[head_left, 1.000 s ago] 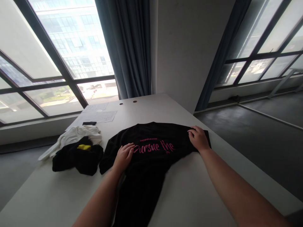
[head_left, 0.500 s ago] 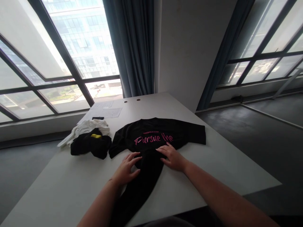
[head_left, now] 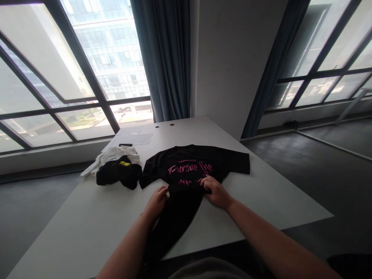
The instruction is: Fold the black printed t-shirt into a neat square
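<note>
A black shirt [head_left: 193,159] with pink lettering lies spread on the white table [head_left: 221,224], its two sleeves out to the sides. A narrower length of black cloth [head_left: 177,217] runs from its lower part towards me; I cannot tell whether it is the same garment. My left hand [head_left: 157,202] is closed at the left end of the fold where the two meet, its fingertips partly hidden. Fingers bent in a pinch, my right hand [head_left: 217,193] grips the right end of that fold, just below the lettering. A second line of print shows partly above the fold.
At the left lie a crumpled black garment with a yellow patch [head_left: 119,174] and a white garment [head_left: 116,155]. Behind them are a small dark object [head_left: 125,145] and some papers [head_left: 138,138]. A pillar [head_left: 226,66] and a curtain [head_left: 165,62] stand beyond the table.
Both hands have gone from spread fingers on the cloth to closed grips at its fold. Part of a second line of pink print now shows. The view has shifted slightly.
</note>
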A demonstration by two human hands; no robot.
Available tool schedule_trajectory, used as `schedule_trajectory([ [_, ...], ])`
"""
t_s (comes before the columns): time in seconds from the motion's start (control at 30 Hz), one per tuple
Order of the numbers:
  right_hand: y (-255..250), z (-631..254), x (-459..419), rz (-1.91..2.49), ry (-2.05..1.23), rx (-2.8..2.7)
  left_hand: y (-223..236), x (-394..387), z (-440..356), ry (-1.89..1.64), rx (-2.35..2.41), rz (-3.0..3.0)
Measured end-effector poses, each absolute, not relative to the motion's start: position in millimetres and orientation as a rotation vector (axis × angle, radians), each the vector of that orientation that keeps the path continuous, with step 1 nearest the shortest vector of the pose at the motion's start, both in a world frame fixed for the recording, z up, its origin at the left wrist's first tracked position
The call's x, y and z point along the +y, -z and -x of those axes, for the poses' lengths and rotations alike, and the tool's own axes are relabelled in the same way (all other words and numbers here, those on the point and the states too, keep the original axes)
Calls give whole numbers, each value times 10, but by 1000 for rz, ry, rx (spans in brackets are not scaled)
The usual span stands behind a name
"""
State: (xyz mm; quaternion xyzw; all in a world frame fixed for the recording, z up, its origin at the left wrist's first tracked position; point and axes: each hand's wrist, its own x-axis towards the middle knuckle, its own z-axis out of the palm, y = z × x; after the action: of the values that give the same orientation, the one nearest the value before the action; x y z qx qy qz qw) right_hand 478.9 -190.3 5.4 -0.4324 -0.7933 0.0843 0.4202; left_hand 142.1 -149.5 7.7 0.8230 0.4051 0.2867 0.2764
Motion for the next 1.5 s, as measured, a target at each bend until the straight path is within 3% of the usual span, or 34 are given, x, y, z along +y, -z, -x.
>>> schedule_trajectory([
  [0.2,-52,-4792,-2133,1063,-422,-2016,-118,-1528,-1433,-678,905,-2440],
  [0.63,-18,-4472,-2363,1215,-130,-2163,-179,-1729,-1548,-494,845,-2529],
  [0.9,-48,-4896,-2534,1137,-433,-2071,-163,-1623,-1357,-406,1007,-2532],
  [1.23,53,-5649,-3004,1334,-348,-1922,-165,-1579,-1004,-624,1199,-2463],
  [1.33,-158,-5747,-3168,1489,-492,-1947,-124,-1544,-908,-665,1308,-2401],
  [1.5,-766,-5806,-3273,1626,-997,-2064,-107,-1558,-875,-700,1235,-2417],
])
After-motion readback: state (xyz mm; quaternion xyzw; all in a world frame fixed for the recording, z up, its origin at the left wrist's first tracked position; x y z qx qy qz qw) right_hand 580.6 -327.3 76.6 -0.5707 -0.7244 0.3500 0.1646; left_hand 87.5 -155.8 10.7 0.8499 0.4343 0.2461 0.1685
